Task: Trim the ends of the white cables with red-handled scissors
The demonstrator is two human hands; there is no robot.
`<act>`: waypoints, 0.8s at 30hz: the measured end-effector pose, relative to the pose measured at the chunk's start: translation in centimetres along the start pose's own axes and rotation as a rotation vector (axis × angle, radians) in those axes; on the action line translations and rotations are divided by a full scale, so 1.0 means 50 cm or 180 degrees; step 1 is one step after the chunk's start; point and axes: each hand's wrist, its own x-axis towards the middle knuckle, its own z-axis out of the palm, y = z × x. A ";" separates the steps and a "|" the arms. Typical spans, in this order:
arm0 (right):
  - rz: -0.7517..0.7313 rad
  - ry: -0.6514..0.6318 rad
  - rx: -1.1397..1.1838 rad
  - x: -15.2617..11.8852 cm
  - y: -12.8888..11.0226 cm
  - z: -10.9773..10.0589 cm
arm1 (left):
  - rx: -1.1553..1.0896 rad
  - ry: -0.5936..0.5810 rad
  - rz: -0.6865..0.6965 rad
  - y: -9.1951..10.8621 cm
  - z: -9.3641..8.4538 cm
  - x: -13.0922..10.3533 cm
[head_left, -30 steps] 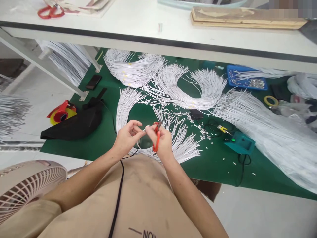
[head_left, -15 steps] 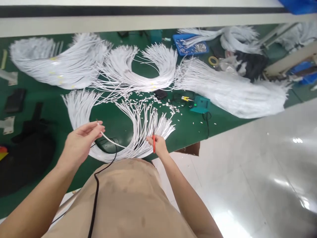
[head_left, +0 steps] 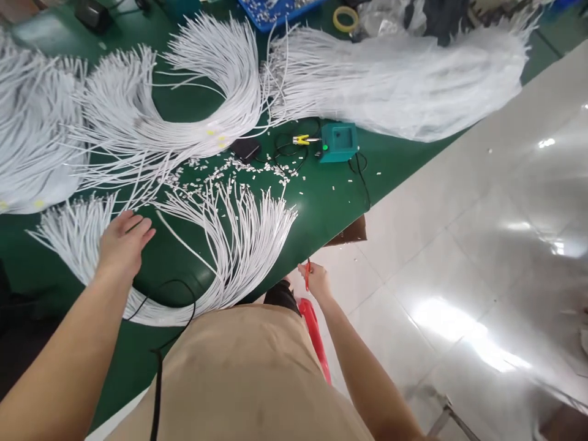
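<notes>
A curved bundle of white wires (head_left: 243,263) lies along the table edge in front of me, both its ends fanned out. My left hand (head_left: 123,245) is open over the bundle's left end, fingers spread apart, with nothing seen in them; whether it touches the wires is unclear. One white wire (head_left: 186,239) sticks out from the right half into the gap of the curve. Just beyond the table edge, my right hand (head_left: 318,280) is closed around a slim red-handled tool (head_left: 307,274). Seen nearly edge-on, its exact kind cannot be made out.
More white wire bundles (head_left: 215,128) lie behind, one wrapped in clear plastic (head_left: 390,86). Small white scraps (head_left: 220,171) are scattered near a teal device (head_left: 339,144). A black cable (head_left: 158,380) runs over my apron. A blue tray (head_left: 275,12) stands at the back.
My left hand has let go of the wire end and moved left, fingers opening. My right hand has moved right, off the bundle, still with the red-handled tool. The view has shifted.
</notes>
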 end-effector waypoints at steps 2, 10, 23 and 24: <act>0.0012 0.0106 -0.0344 0.026 0.001 -0.007 | 0.0306 -0.0234 0.0355 0.002 0.049 -0.033; -0.0009 -0.0012 -0.1348 0.100 -0.001 -0.027 | 0.2164 -0.2896 0.1000 -0.087 0.265 -0.279; -0.0467 -0.0271 -0.1756 0.116 0.011 -0.044 | 0.3457 -0.2681 0.2071 -0.155 0.317 -0.336; -0.0486 -0.0275 -0.1758 0.117 0.013 -0.044 | 0.3468 -0.2645 0.2150 -0.158 0.324 -0.340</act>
